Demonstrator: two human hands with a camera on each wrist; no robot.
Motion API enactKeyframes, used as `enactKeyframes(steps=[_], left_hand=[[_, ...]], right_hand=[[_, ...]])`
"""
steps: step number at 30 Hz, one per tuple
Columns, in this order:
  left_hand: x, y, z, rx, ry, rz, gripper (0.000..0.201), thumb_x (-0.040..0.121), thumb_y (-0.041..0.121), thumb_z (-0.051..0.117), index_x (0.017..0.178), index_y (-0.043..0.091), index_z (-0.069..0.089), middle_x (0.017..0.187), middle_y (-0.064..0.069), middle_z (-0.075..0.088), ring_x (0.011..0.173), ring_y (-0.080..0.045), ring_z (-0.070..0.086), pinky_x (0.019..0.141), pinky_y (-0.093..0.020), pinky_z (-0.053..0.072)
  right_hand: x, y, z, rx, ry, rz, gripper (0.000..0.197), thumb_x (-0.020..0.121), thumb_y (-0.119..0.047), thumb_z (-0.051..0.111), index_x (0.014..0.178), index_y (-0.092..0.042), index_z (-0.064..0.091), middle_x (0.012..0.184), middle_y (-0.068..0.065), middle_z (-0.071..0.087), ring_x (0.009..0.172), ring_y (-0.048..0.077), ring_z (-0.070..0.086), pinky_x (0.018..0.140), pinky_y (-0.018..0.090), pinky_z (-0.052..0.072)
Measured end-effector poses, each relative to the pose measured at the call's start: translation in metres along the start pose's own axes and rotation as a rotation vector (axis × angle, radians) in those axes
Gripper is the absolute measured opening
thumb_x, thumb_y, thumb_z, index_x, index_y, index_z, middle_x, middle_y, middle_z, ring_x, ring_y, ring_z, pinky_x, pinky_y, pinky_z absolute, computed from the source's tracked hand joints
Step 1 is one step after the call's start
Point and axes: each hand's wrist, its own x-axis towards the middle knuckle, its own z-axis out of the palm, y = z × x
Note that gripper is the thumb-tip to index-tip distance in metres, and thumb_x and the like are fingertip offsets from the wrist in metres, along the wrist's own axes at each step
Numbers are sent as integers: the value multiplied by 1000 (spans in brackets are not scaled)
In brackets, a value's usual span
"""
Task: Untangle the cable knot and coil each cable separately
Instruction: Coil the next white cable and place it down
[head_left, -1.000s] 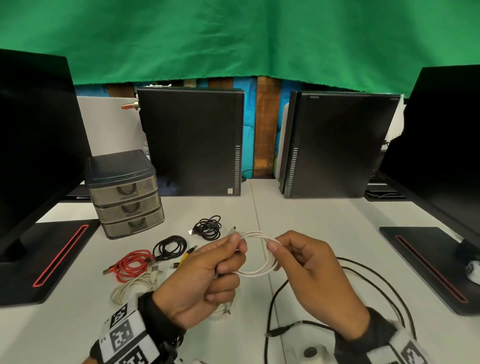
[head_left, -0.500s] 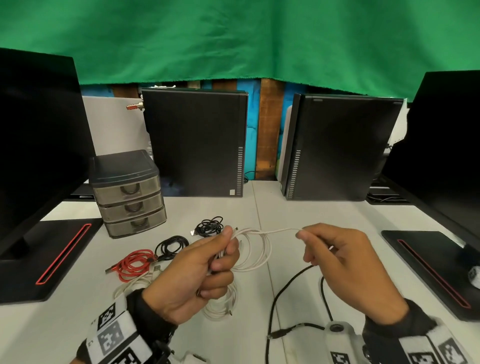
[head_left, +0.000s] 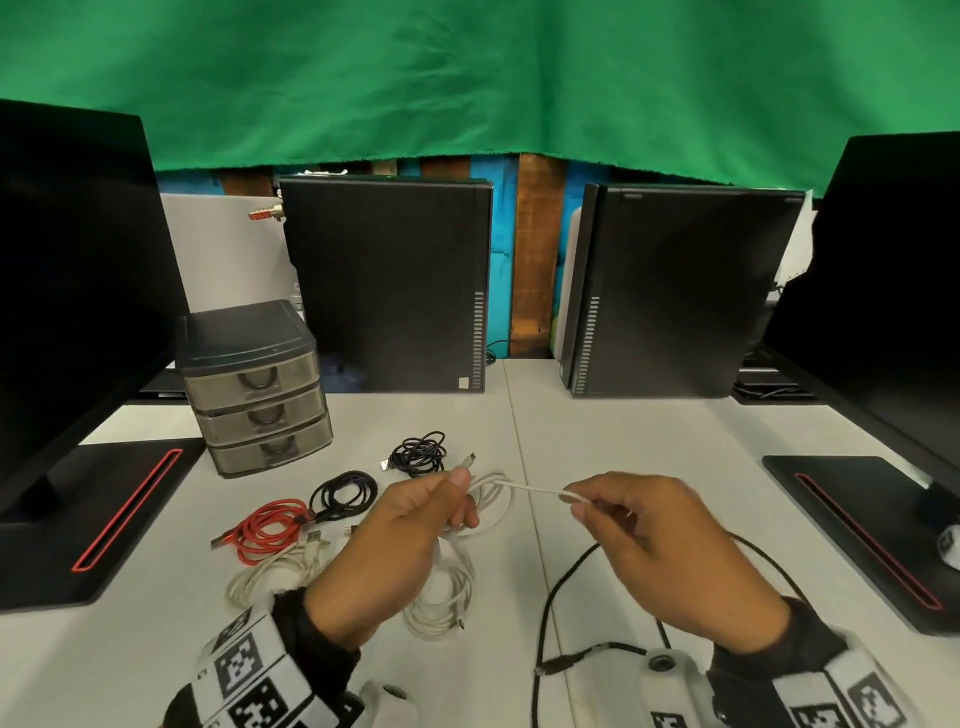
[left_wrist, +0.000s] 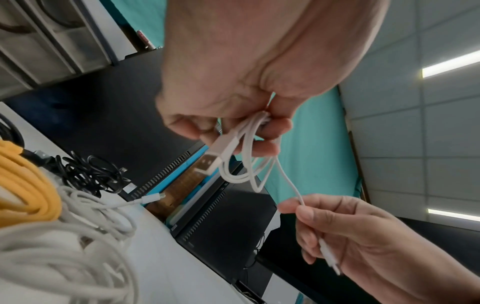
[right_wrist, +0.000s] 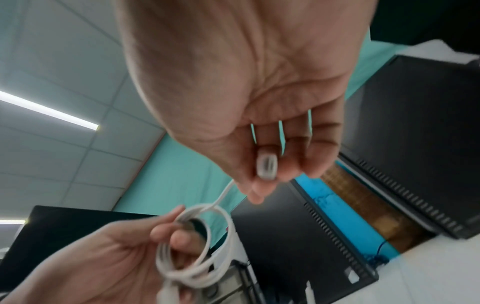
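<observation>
Above the near middle of the white table (head_left: 649, 441), the left hand (head_left: 395, 551) pinches several small loops of a white USB cable (head_left: 488, 499) between thumb and curled fingers; its USB-A plug (left_wrist: 210, 162) sticks out below the fingers. The right hand (head_left: 670, 551), to the right, pinches the cable's free end, and the small plug (right_wrist: 266, 165) lies inside its curled fingers, blurred in the right wrist view. A short straight run of cable spans the two hands. The left hand hides part of another white cable coil (head_left: 441, 597) on the table. Left of it lie a red cable (head_left: 265, 527) and two black cable bundles (head_left: 418, 453). A loose black cable (head_left: 550, 597) passes under the right hand.
</observation>
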Motion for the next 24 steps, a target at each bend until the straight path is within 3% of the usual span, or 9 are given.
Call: enactKeyframes(steps=[4,6,8,11,13,17,20,22,24], left_hand=[[-4,3,2,-80,-53,103,43,87,55,51,56,28,61,73,-9,50,67,-12,44,67,-29,34],[-5,3,4,-113,-77,103,42,90,51,53,69,20,72,71,-6,60,66,-11,52,65,-24,39],[-8,2,8,-121,-125,109,43,96,45,55,87,9,76,75,-3,71,66,-10,60,70,-15,43],[-11,2,12,-150,-207,98,46,97,42,55,93,-1,72,84,-21,73,66,-16,65,76,-14,45],[-13,5,10,-202,-255,76,57,92,45,59,82,-11,59,88,-21,73,62,-25,62,78,-23,48],[-14,12,5,-303,-258,58,41,92,44,53,71,9,60,96,-29,70,50,-27,51,86,-49,42],[-15,12,3,-311,-249,49,41,87,49,55,77,11,66,75,-28,66,65,-41,50,74,-40,42],[-14,14,3,-288,-261,60,38,92,43,51,77,9,61,90,-30,69,52,-27,49,78,-37,42],[-14,16,4,-276,-266,58,35,95,36,45,77,7,51,110,-20,72,43,-12,42,95,-53,40]], right_hand=[[-3,-12,19,24,-100,-17,31,102,-36,49,78,-20,60,65,5,58,61,20,54,61,35,47],[-5,-18,28,18,-92,-6,34,103,-37,46,76,-19,56,64,4,58,59,19,54,61,35,46],[-9,-25,37,24,-80,25,32,104,-38,41,81,-22,57,65,1,61,60,17,55,62,37,48],[-13,-32,49,30,-79,39,22,105,-34,35,93,-35,54,76,-4,67,68,13,61,68,35,51],[-13,-32,52,87,-90,38,22,105,-28,36,94,-32,55,77,-4,67,70,14,63,70,39,52],[-9,-32,48,258,-102,38,27,106,-24,39,99,-33,63,77,-6,67,69,14,65,72,38,54],[-7,-32,41,281,-119,12,28,106,-28,42,106,-46,64,77,-5,67,70,12,64,71,29,54],[-5,-26,34,192,-110,-15,30,104,-31,46,106,-52,65,77,-8,66,74,11,63,69,23,52],[-4,-18,27,21,-62,-27,22,102,-37,49,100,-42,71,78,-10,60,75,9,58,67,24,48]])
